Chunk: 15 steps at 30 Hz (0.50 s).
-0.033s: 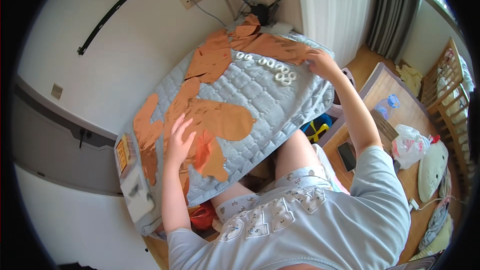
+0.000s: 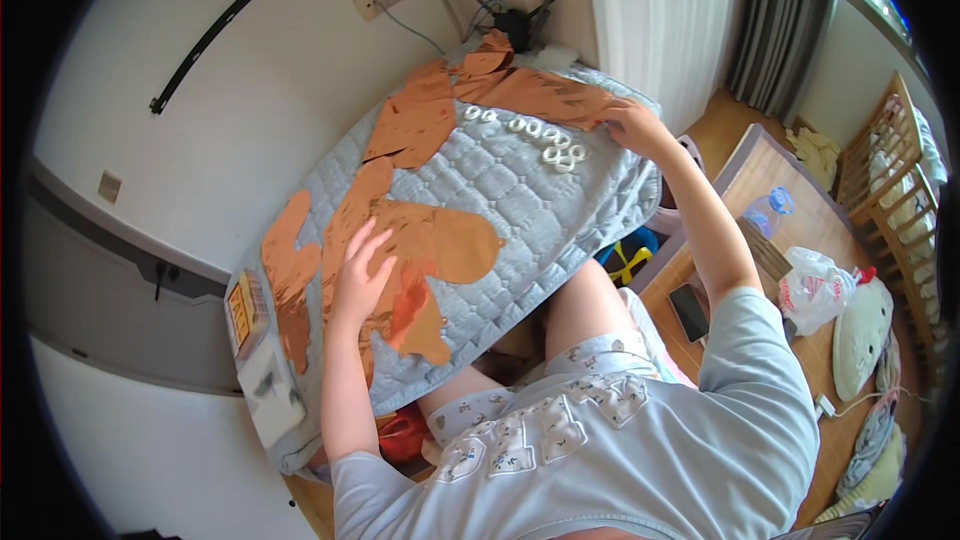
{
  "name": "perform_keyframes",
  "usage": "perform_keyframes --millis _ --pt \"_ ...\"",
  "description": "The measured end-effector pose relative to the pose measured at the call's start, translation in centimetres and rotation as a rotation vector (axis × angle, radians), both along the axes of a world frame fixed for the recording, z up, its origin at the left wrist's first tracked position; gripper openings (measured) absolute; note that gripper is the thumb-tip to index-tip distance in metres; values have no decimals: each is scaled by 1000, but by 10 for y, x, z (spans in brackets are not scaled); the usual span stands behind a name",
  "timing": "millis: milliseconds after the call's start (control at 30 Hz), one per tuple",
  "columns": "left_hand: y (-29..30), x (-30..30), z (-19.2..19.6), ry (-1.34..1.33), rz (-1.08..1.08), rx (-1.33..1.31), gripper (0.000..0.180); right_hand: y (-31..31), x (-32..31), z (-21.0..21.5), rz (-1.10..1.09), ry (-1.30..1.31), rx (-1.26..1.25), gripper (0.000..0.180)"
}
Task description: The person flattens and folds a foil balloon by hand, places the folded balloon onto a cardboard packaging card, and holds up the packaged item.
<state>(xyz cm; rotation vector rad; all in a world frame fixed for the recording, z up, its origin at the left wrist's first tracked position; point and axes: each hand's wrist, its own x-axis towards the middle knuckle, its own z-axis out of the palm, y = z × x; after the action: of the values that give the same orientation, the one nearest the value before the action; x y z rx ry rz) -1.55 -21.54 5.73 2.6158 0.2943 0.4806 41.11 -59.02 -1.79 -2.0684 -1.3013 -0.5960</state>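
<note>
Thin brown sheets (image 2: 465, 245), foil-like and shiny in creased patches, spread from the top centre to the lower left. Beneath them, a grey quilted cover (image 2: 485, 185) of soft, puckered cloth. At upper centre, smooth white rings (image 2: 550, 138) look like plastic. Upper left: a matt, smooth wall (image 2: 300, 70). Right: a clear plastic bottle (image 2: 768, 212), a crinkled, translucent plastic bag (image 2: 815, 290) and a glossy dark phone (image 2: 689, 314). Upper right: a folded cloth curtain (image 2: 785, 35). Bottom: a matt cloth shirt (image 2: 640, 470).
</note>
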Motion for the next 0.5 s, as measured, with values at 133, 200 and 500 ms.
perform_keyframes --millis 133,200,500 --pt "-47 79 24 -13 -275 -6 37 5 11 6 -45 21 -139 19" --pt "-63 112 30 1 -341 -10 36 13 13 10 -77 27 -135 19" --pt "-127 281 1 -32 -490 -186 31 29 43 -6 -185 503 230 23"
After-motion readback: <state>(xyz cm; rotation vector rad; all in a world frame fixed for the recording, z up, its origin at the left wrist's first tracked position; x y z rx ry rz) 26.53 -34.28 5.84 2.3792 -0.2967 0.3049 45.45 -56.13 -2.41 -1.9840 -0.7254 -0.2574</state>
